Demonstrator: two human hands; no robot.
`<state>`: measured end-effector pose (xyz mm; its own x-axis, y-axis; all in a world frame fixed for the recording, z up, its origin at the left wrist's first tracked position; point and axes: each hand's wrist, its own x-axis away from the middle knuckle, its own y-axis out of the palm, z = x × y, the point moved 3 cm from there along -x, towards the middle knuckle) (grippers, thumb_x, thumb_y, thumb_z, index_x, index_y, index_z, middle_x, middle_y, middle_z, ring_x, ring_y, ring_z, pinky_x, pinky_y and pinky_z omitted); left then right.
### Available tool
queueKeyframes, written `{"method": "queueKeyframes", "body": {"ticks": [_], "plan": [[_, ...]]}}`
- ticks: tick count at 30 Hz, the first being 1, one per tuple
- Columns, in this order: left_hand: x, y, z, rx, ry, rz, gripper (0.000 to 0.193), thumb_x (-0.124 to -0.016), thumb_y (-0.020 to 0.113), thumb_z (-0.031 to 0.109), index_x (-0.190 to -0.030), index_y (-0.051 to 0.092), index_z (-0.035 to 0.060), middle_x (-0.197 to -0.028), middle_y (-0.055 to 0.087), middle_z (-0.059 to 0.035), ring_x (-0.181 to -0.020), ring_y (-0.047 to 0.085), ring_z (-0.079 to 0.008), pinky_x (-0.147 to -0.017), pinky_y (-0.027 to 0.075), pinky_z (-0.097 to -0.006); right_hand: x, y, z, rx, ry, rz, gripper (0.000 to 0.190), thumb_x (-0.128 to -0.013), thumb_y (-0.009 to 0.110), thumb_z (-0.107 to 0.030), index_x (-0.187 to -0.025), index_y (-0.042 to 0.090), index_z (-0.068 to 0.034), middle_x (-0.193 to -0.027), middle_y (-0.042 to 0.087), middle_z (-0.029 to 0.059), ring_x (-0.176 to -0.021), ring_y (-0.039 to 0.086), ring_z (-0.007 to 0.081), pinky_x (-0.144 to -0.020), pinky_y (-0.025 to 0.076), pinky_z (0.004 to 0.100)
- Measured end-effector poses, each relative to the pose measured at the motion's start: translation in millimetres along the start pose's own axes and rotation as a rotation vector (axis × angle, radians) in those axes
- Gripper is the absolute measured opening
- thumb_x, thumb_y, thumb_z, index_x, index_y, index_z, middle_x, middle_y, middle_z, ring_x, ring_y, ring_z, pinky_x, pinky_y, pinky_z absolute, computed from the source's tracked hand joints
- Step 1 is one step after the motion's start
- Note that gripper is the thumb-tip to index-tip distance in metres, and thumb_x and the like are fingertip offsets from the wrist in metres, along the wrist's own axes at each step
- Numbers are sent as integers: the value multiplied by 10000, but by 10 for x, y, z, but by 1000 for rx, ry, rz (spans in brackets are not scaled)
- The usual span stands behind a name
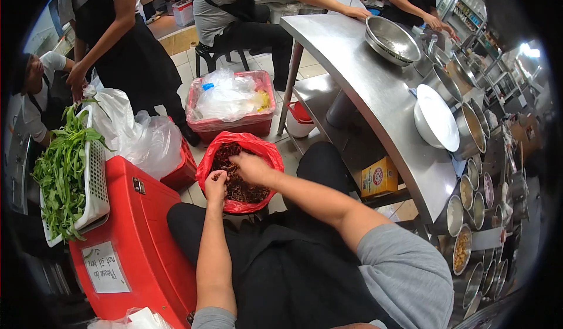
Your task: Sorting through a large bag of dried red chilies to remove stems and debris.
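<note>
A container lined with a red plastic bag (277, 159) stands between my knees, holding a heap of dark reddish-brown dried pieces (248, 190); their exact kind cannot be told. My left hand (216, 186) is over the near left part of the heap, fingertips pinched together, with any small piece between them too small to make out. My right hand (250, 168) reaches in from the right, its fingers down at the dark pieces and blurred, so its hold is unclear.
Left are a red lidded box (145, 223) and a white basket (97, 179) of leafy greens. Ahead stands a red crate (228, 131) with plastic bags. A steel table (352, 69) curves along the right, bearing bowls. Several people are nearby; one person's hand (357, 13) touches the table.
</note>
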<state>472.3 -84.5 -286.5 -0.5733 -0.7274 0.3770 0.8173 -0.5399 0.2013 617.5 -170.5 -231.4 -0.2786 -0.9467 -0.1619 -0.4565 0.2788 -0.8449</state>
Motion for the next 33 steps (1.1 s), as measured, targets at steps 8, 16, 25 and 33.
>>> {"method": "queueKeyframes", "body": {"ticks": [8, 16, 25, 33], "plan": [[22, 45, 28, 223, -73, -29, 106, -907, 632, 148, -985, 583, 94, -752, 593, -17, -477, 425, -55, -368, 283, -189, -976, -3418, 276, 344, -161, 1218, 451, -756, 632, -120, -1191, 543, -42, -1041, 570, 172, -1013, 535, 355, -914, 402, 472], [141, -204, -58, 177, -57, -11, 103, -899, 643, 152, -969, 599, 91, -740, 611, -29, -466, 425, -48, -359, 276, -188, -253, -4384, 1574, 992, 786, 526, 260, -879, 499, -197, -1021, 675, -69, -1062, 665, 192, -1043, 631, 359, -886, 472, 523], [-47, 109, -90, 43, 30, 34, 112, -803, 677, 157, -888, 661, 86, -689, 639, -38, -475, 512, -115, -390, 398, -282, -351, -4653, 1884, 899, 396, 548, 326, -869, 509, -178, -1153, 617, -60, -1123, 635, 213, -1039, 608, 400, -875, 480, 495], [-63, 57, -177, 36, 61, 54, 70, -804, 653, 113, -841, 611, 72, -625, 592, -39, -412, 458, -116, -357, 349, -281, -291, -3565, -1641, 462, -279, 458, 133, -865, 588, -66, -961, 551, 18, -830, 557, 154, -772, 572, 310, -757, 457, 341]]}}
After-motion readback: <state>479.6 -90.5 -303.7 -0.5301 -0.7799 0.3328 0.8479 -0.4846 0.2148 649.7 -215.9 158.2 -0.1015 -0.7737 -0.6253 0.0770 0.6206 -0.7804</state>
